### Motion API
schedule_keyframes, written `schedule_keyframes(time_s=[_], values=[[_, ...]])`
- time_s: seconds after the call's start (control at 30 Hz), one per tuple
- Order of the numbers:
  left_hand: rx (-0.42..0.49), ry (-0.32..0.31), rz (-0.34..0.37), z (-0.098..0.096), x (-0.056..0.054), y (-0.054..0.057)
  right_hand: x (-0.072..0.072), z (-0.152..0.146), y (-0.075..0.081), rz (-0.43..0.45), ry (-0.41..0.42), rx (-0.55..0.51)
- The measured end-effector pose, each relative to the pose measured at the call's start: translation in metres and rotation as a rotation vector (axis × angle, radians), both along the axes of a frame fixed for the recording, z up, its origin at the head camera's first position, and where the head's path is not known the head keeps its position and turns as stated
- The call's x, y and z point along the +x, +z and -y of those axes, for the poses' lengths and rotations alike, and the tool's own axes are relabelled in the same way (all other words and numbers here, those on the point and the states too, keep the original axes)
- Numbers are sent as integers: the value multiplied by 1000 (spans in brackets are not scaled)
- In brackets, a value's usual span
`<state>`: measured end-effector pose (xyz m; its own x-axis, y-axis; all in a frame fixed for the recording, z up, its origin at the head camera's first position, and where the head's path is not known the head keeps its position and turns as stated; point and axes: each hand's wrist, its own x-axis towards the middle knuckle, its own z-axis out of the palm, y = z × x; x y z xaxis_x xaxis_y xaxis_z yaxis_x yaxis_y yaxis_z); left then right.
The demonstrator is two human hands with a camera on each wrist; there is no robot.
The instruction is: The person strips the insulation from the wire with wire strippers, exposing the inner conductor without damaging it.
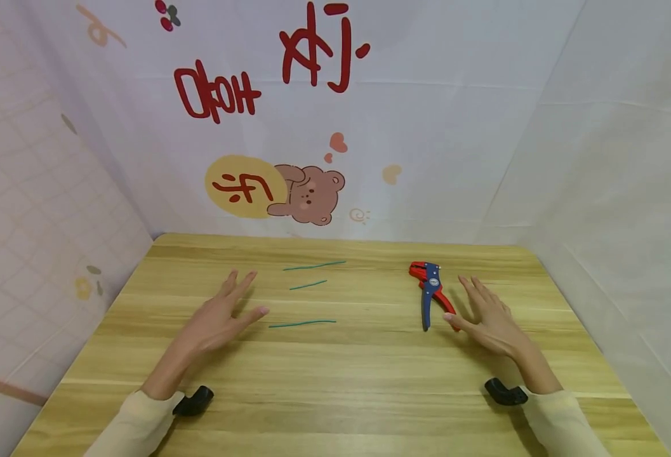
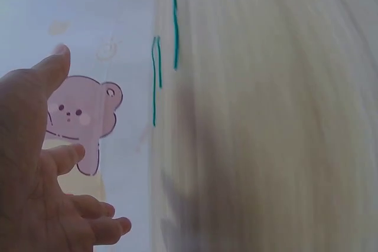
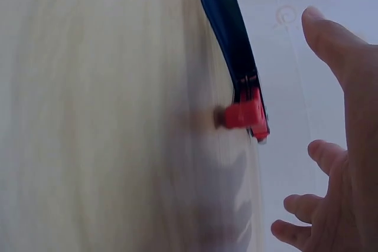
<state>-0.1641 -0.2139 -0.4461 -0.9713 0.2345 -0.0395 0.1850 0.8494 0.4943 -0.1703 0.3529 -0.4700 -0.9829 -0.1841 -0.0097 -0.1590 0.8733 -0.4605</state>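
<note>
My left hand (image 1: 219,318) is over the left of the wooden table, fingers spread and nothing in its grasp. To its right lie three thin green wires: a long one (image 1: 315,266) at the back, a short one (image 1: 308,285) in the middle, and another long one (image 1: 303,324) in front, closest to the thumb. On the right, a red and blue wire stripper (image 1: 432,282) lies with its head toward the wall and its handles apart. My right hand (image 1: 491,322), also empty, hovers beside it, its thumb overlapping the red handle's end in the head view.
A white cloth wall (image 1: 438,127) with a printed bear and red characters rises behind the table (image 1: 358,393). Similar cloth flanks both sides. Each wrist carries a black camera mount, one at the left cuff (image 1: 195,401) and one at the right cuff (image 1: 505,392).
</note>
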Motion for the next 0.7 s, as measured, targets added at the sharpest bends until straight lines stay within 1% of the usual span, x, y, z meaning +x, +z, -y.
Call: schedule_keyframes(time_s=[0.13,0.23,0.3,0.37,0.53,0.7], values=[[52,-23,18,-9,-1,0,-3,5,-1,28,11,-36],[85,-47,11,-15,-2,-1,-6,8,-3,42,26,-71],[114,-67,3,-20,-2,-2,-7,11,-4,39,30,-77],[138,-81,-3,-24,-3,-3,-10,13,-7,26,23,-66],[171,-112,-20,-33,-3,-6,-17,22,-11,-16,-27,12],[191,-134,-43,-47,-7,-10,-24,30,-12,15,-52,-16]])
